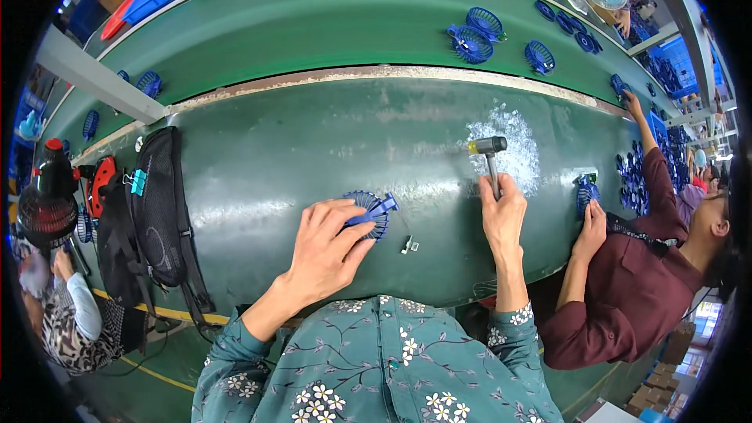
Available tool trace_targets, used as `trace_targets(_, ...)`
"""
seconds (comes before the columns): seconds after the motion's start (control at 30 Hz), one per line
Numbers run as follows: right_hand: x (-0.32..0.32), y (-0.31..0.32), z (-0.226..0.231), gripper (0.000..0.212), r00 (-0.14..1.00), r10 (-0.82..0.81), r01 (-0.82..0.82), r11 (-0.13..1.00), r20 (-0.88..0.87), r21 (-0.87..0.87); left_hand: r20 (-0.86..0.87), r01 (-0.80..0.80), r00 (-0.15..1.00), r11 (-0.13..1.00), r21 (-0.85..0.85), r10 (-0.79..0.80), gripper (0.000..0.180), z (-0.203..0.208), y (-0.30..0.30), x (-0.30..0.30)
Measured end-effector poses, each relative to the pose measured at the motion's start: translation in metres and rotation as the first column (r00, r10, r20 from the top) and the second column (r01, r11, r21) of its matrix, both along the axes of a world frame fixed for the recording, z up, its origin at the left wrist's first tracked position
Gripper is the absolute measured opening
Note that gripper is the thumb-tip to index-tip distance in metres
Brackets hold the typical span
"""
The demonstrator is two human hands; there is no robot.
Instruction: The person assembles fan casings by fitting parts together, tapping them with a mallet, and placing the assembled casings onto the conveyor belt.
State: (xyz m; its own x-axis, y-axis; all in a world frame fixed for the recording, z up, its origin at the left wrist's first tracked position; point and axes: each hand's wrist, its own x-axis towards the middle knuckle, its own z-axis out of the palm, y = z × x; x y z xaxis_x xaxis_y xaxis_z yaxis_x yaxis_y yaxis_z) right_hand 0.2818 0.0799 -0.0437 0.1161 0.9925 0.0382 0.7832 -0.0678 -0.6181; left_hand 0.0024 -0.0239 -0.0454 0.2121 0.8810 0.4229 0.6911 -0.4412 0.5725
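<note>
Left hand [325,241] is curled partway around a blue slatted round part [380,218], fingers over the top and thumb at the near edge, presumably so that it is steadied against the worktop [258,141]; its stubby projection is left uncovered. Mallet [491,145] is gripped by its handle in the closed right hand [504,215], head outward, which likely keeps fingers clear. Contact with the clear small pieces [521,163] behind cannot be told. Small metal pieces [408,245] are set between the hands, probably for easy reach.
</note>
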Motion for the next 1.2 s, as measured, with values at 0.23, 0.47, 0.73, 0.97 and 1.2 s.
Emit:
trace_targets(0.23, -0.01, 0.018, -0.014, 0.016, 0.949, 0.131, -0.153, 0.987, 0.287, 0.056, 0.009, -0.192, 0.981, 0.979, 0.061, 0.192, 0.029, 0.002, 0.0, -0.003)
trace_targets(0.47, -0.011, 0.018, -0.004, 0.016, 0.941, 0.128, -0.157, 0.985, 0.312, 0.069, -0.138, -0.181, 0.976, 0.981, -0.069, 0.17, 0.071, 0.003, 0.003, 0.007)
trace_targets(0.73, -0.007, 0.004, 0.017, 0.013, 0.957, 0.054, -0.048, 0.998, -0.285, 0.028, -0.104, -0.222, 0.973, 0.964, -0.148, 0.208, 0.071, 0.0, 0.01, 0.014)
trace_targets(0.97, -0.04, -0.014, 0.031, 0.017, 0.225, -0.242, -0.496, 0.806, -0.944, -0.324, 0.178, -0.02, 0.984, 0.997, -0.075, 0.033, 0.073, 0.014, 0.012, 0.01)
trace_targets(1.2, -0.053, -0.023, 0.014, 0.023, 0.112, -0.354, -0.62, 0.706, -0.929, -0.344, 0.211, 0.092, 0.974, 0.995, -0.044, -0.081, 0.076, 0.019, 0.01, 0.013)
